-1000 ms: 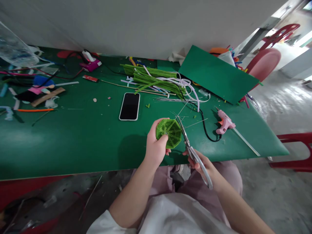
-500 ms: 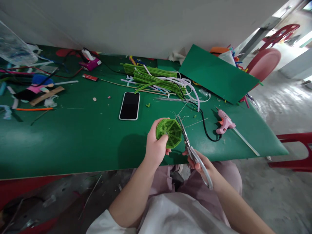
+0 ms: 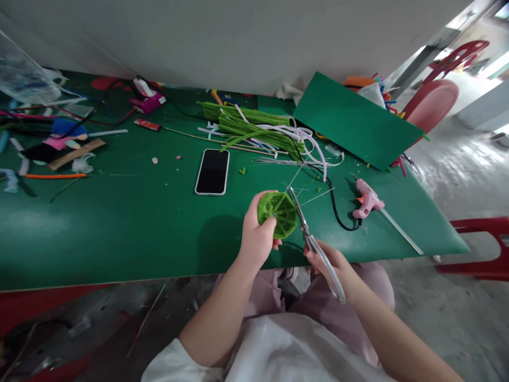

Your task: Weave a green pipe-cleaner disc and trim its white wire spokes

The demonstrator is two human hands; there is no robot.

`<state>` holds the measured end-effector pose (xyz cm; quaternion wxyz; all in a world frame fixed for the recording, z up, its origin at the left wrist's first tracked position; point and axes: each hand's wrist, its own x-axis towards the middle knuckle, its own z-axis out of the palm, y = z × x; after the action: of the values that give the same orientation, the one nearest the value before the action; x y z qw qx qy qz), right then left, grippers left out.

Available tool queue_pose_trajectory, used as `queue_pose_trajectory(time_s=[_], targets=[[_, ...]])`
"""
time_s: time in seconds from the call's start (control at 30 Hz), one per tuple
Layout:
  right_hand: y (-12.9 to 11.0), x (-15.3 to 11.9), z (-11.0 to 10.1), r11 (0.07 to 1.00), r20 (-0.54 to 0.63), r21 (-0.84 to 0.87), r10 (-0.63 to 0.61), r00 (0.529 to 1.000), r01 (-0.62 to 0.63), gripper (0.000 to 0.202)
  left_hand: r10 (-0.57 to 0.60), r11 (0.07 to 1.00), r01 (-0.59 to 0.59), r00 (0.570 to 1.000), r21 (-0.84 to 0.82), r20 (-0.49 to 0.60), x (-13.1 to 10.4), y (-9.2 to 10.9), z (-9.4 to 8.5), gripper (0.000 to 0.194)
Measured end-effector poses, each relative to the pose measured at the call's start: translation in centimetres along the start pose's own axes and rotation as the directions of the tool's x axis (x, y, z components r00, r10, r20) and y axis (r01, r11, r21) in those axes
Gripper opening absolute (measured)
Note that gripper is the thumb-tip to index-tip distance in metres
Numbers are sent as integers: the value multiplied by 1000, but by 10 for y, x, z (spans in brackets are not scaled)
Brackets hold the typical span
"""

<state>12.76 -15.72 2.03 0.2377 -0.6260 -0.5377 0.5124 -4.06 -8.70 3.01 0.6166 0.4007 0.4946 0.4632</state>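
A small green ribbed piece with a many-sided rim [image 3: 283, 212] is held in my left hand [image 3: 256, 232], the thumb pressed on its inside. My right hand [image 3: 324, 258] grips a pair of metal scissors [image 3: 320, 253] by the handles. The scissor blades point up and away, close beside the right edge of the green piece. Thin wires [image 3: 318, 196] lie on the table just past the blade tips. Whether the blades touch the piece I cannot tell.
Green and lilac stems [image 3: 254, 127] lie beyond my hands on the green table [image 3: 131, 228]. A phone [image 3: 212, 172] is left of them, a pink glue gun [image 3: 368, 199] with black cord at right. A green sheet [image 3: 353, 122] lies at the back right.
The green piece and my left hand have shifted slightly right and up. The scissors look more closed, and my right fingers are drawn closer together round the handles.
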Motion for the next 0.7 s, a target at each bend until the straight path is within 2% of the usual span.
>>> queue_pose_trajectory(time_s=[0.13, 0.4, 0.7], targets=[[-3, 5, -1, 998, 21, -57, -5, 1000, 6, 36, -12, 1000, 12, 1000, -4, -20, 5, -4, -2, 46], [5, 6, -1, 996, 62, 4, -89, 994, 89, 43, 3, 1000, -3, 999, -8, -51, 4, -3, -3, 47], [13, 4, 0, 993, 53, 61, -106, 993, 103, 42, 15, 1000, -15, 999, 7, -34, 3, -3, -3, 47]])
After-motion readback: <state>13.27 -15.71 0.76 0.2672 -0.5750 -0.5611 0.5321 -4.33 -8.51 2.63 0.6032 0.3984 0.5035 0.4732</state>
